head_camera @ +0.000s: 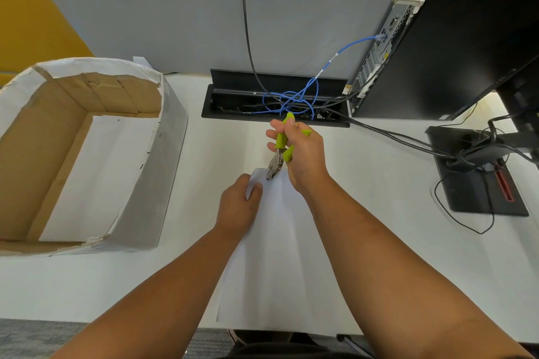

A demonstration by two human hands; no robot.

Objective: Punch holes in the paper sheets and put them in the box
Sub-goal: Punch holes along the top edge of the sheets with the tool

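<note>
A white paper sheet [277, 256] lies on the white desk in front of me, reaching to the near edge. My left hand [237, 207] pinches its far left corner, thumb on top. My right hand [303, 151] grips a hole punch [280, 151] with lime-green handles; its metal jaws sit over the sheet's far edge, just right of my left thumb. The cardboard box [172, 154], wrapped in white paper outside, stands open at the left, with white paper covering its floor.
A black cable tray [230, 102] with a tangled blue cable sits behind the hands. A black computer tower [455, 46] stands at the right rear, a black monitor base [466, 183] with cables at the right. A grey partition runs along the back.
</note>
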